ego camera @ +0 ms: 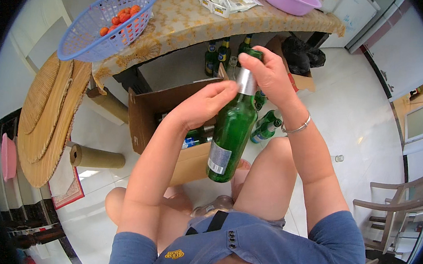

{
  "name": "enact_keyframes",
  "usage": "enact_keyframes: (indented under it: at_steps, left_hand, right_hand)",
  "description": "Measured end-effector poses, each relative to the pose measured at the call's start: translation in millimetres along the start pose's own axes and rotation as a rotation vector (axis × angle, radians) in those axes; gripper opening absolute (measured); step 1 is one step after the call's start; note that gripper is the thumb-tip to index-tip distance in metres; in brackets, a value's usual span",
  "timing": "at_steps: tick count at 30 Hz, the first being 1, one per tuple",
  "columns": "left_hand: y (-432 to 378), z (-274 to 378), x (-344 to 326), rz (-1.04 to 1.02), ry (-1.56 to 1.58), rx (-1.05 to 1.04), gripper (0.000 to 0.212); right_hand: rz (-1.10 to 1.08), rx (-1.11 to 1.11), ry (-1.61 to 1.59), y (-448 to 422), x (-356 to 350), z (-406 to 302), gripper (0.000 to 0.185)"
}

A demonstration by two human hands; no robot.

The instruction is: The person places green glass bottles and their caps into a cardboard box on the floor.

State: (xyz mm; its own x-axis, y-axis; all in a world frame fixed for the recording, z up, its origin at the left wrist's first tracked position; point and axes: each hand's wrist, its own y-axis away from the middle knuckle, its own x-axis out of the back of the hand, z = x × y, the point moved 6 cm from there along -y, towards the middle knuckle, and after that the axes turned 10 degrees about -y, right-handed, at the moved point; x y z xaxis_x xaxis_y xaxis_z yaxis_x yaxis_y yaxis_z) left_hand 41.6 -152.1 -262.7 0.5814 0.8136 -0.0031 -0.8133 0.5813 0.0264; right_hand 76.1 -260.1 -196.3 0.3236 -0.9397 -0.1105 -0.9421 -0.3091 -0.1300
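Observation:
A green glass bottle (234, 130) with a silver neck foil and a back label hangs tilted in front of me. My right hand (268, 71) grips it at the neck, near the mouth. My left hand (208, 104) is at the neck foil, fingers close together and fingertips at its edge; whether they press on it I cannot tell. Below my left hand, an open cardboard box (190, 164) holds several bottles lying down. More green bottles (265, 130) are on the floor right of the box. Behind them, dark green bottles (224, 53) stand under the table.
A cloth-covered table (179, 21) bears a blue plastic basket (91, 44) of small red-orange fruit and a purple basin (292, 4). Woven round mats (48, 119) and rolled mats (97, 157) are at left. A wooden chair (391, 209) stands at right, and a small clear glass object (339, 158) lies on the floor.

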Motion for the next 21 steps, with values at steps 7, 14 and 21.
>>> enact_keyframes:
  at_steps: [7,14,21]
  left_hand:
    - [25.1,-34.8,-24.5,-0.189,0.038,0.039,0.079]
    - [46.1,-50.2,-67.9,-0.451,0.967,0.146,0.089]
    - [43.6,-48.9,-84.4,-0.59,1.139,0.157,0.086]
  right_hand:
    - [0.23,0.161,-0.197,-0.2,52.0,5.5,0.023]
    - [0.036,-0.099,-0.251,2.3,32.3,-8.0,0.025]
    - [0.08,-0.058,-0.286,23.8,48.1,-20.8,0.025]
